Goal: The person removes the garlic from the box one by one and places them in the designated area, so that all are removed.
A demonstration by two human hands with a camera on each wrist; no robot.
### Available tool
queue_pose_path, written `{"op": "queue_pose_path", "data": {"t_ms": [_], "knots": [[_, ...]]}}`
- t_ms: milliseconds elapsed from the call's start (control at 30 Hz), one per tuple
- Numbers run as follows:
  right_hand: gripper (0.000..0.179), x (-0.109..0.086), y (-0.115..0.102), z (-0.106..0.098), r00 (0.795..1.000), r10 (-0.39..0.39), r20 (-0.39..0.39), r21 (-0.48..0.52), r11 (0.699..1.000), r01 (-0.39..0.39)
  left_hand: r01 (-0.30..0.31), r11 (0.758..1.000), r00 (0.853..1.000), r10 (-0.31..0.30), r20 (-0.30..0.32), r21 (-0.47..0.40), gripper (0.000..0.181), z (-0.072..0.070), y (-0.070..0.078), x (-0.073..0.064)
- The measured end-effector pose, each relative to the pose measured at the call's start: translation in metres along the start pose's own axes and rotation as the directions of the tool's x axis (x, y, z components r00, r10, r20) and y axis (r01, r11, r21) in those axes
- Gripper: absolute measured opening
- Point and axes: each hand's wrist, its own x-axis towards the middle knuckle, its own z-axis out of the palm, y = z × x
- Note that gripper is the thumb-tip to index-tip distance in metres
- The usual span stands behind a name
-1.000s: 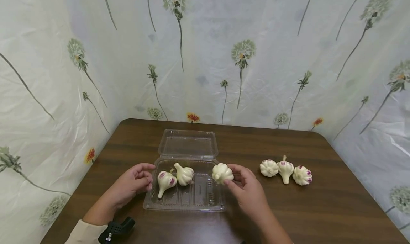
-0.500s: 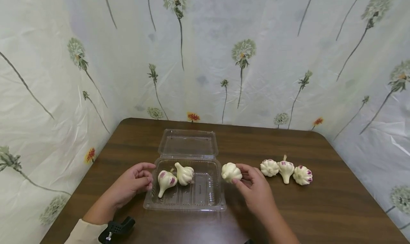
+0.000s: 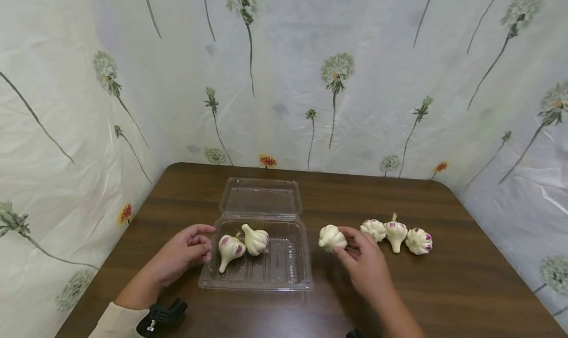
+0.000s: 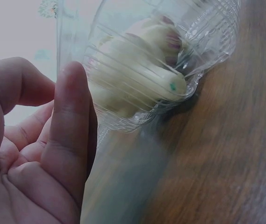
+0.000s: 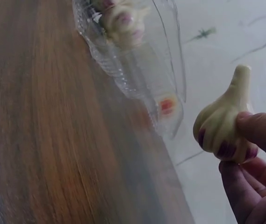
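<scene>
A pale garlic bulb (image 3: 332, 237) is pinched between the thumb and fingers of my right hand (image 3: 366, 269), above the table to the right of a clear plastic clamshell box (image 3: 278, 266). In the right wrist view that held bulb (image 5: 224, 126) shows purple patches, its stem pointing up. My left hand (image 3: 184, 252) is at the box's left side, fingers loosely bent and fingertips at the rim; whether they touch it is hard to tell. Inside the opened box lie two garlic bulbs, one with its stem toward me (image 3: 230, 251) and one with its stem pointing away (image 3: 256, 241).
Three more garlic bulbs (image 3: 396, 235) form a row on the brown wooden table (image 3: 337, 195), right of the box; my right hand partly covers the leftmost. The box lid (image 3: 262, 197) is folded back away from me. A flowered cloth (image 3: 284, 82) hangs behind the table.
My right hand has carried its garlic bulb rightward, from over the box's right edge to beyond it. The left hand and the two bulbs in the box have stayed in place.
</scene>
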Motion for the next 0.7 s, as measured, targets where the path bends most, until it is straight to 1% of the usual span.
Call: {"op": "queue_pose_path", "data": {"t_ms": [267, 533, 700], "knots": [[0.043, 0.001, 0.009, -0.007, 1.000, -0.004, -0.015, -0.068, 0.998, 0.003, 0.010, 1.000, 1.000, -0.010, -0.004, -0.004, 0.052, 0.000, 0.001, 0.000], [0.044, 0.003, 0.016, -0.016, 1.000, -0.014, -0.023, -0.112, 0.994, 0.011, -0.002, 1.000, 1.000, 0.002, 0.001, -0.009, 0.051, -0.001, 0.001, 0.003], [0.044, 0.000, 0.022, -0.019, 1.000, 0.000, -0.021, -0.116, 0.993, -0.002, 0.001, 1.000, 1.000, 0.000, 0.002, -0.008, 0.051, -0.001, -0.001, 0.002]]}}
